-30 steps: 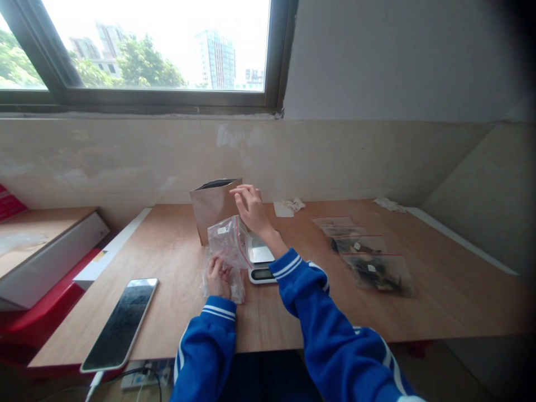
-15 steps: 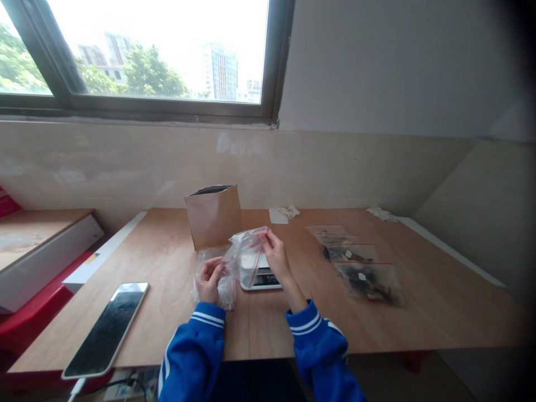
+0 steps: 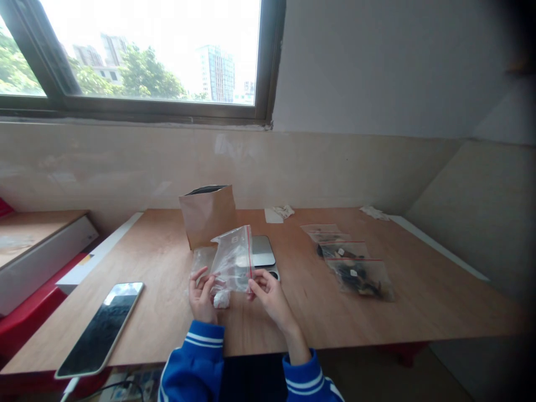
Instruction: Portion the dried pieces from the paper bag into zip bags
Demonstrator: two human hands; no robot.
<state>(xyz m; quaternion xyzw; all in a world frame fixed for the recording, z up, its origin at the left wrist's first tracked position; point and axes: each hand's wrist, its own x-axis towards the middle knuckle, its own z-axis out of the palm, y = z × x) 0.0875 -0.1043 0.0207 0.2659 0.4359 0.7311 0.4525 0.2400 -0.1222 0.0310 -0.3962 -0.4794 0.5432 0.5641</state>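
Between my hands is a clear zip-lock bag (image 3: 233, 254) with a red line along its seal, held up with the seal side to the right. My left hand (image 3: 202, 293) pinches its lower left part. The fingers of my right hand (image 3: 268, 296) are closed on the lower end of the red seal. Behind the bag sits a kitchen scale (image 3: 264, 252) with a silver plate, partly covered by it. More clear plastic bags (image 3: 202, 258) lie beneath and left of my left hand. A brown paper pouch (image 3: 208, 218) stands upright with its top open, just beyond.
On the right of the table (image 3: 310, 318) lie several filled zip-lock bags (image 3: 362, 279) with dark contents and small white labels. A phone (image 3: 103, 329) on a white cable rests near the left edge. White paper scraps (image 3: 278, 213) lie at the back.
My right hand has moved down and toward me, from the bag's upper corner to its lower one. The bag is now turned flatter and stands more upright. My view has shifted slightly right.
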